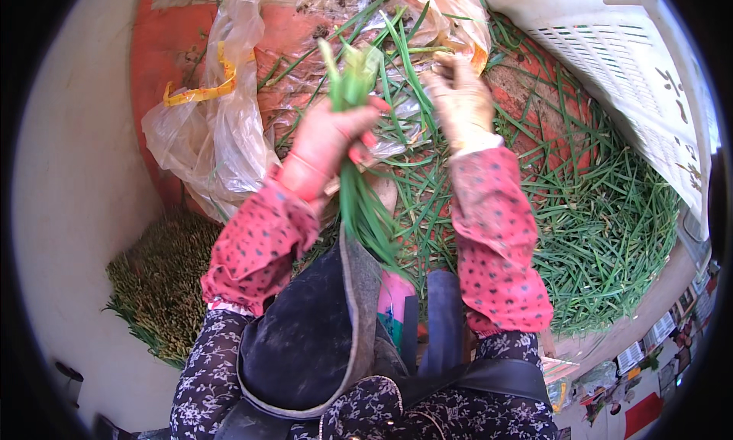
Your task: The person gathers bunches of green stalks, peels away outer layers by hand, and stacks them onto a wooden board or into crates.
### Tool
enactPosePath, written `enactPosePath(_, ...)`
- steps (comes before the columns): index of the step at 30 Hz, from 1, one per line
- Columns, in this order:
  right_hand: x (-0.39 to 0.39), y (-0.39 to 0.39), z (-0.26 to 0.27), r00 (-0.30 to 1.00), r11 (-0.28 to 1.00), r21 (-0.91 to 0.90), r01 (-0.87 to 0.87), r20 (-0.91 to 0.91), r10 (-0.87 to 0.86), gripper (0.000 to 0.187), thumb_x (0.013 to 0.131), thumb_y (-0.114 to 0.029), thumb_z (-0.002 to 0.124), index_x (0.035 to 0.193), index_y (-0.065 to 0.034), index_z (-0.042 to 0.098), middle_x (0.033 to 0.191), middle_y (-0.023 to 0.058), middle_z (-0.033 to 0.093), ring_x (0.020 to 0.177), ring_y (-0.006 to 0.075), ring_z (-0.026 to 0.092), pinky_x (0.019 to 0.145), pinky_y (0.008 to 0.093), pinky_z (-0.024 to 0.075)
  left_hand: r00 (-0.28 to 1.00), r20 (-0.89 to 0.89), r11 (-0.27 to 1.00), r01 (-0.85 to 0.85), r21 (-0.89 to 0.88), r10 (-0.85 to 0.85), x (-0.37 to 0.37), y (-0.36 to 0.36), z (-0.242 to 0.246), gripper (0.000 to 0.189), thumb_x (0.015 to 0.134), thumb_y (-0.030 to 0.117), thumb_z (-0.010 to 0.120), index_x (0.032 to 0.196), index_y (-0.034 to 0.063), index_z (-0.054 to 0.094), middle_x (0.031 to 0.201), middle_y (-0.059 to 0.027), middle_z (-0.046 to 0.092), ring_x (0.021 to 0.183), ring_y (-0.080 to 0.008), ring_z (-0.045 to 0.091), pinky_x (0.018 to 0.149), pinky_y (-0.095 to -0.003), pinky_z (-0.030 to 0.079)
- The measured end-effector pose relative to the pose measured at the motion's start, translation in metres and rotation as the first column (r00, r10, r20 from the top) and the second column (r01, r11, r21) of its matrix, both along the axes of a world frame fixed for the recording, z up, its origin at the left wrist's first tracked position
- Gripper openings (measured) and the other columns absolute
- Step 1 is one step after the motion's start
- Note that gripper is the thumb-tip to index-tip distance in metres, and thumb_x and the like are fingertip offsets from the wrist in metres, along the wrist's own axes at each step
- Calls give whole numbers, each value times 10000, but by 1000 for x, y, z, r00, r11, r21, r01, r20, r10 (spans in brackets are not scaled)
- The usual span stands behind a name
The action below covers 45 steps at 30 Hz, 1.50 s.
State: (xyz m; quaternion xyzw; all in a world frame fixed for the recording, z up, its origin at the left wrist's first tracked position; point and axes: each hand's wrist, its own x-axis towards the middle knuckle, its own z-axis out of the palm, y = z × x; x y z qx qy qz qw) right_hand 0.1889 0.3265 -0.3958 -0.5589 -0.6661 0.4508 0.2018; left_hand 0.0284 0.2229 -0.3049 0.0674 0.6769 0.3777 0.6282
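Note:
A bunch of garlic chives (366,194) is in the grip of my left hand (326,142), its pale stem ends up and its long green leaves hanging toward my lap. Motion blurs both hand and bunch. My right hand (461,99) is to the right of the bunch, fingers bent close together beside loose green leaves (406,68) and a clear plastic bag (452,16). Whether those fingers hold a leaf cannot be made out. Red-pink dotted sleeve covers (495,234) reach both wrists.
Loose trimmed leaves (601,251) heap at the right, under a tilted white plastic crate (618,56) bearing handwriting. A clear bag with yellow handles (229,142) lies at the left on red sheeting (166,85). Brown-tipped green stalks (166,274) are stacked lower left. Dark fabric (298,337) covers my lap.

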Motion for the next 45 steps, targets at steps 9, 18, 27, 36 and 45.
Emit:
enactPosePath(9, -6, -37, -5, 980, 883, -468, 21, -165, -111, 328, 857, -190, 597, 1164, -77, 614, 970, 70, 665, 853, 176, 617, 761, 307, 473, 380, -809, 865, 413, -285, -448, -27, 72, -108, 474, 717, 324, 750, 1122, 108, 627, 984, -159, 673, 978, -311, 631, 847, -383, 480)
enactPosePath(18, 171, -48, 21, 804, 989, 63, 133, 577, -145, 466, 846, -195, 637, 1271, -33, 535, 1099, 141, 634, 974, 238, 624, 858, 345, 496, 933, -197, 950, 312, 22, -301, -49, 48, -63, 185, 758, 100, 700, 915, 21, 643, 729, -37, 649, 454, -70, 477, 426, -228, 366)
enactPosePath(27, 26, -10, 60, 827, 802, -565, 191, -348, -442, 283, 842, -161, 669, 1077, -10, 627, 881, 26, 649, 668, 80, 554, 581, 218, 423, 895, 201, 916, 397, 51, -399, 0, 23, -21, 221, 775, 112, 724, 960, 28, 636, 741, -27, 655, 429, -68, 460, 405, -209, 352)
enactPosePath(36, 26, -58, 49, 784, 772, -572, 278, -328, -526, 103, 857, -122, 657, 905, -32, 641, 752, -2, 616, 643, 69, 547, 574, 238, 466, 951, -76, 945, 307, 114, -300, 23, 23, -14, 317, 800, 101, 709, 1104, 32, 654, 868, -21, 672, 621, -70, 579, 448, -204, 429)
enactPosePath(45, 110, -55, 50, 950, 949, -39, 312, 21, -311, 166, 844, -230, 627, 885, -70, 626, 796, 92, 623, 677, 228, 598, 661, 361, 497, 896, -215, 915, 403, 25, -389, -1, 16, 1, 282, 791, 109, 690, 1066, 53, 666, 798, 1, 659, 479, -53, 490, 429, -191, 372)
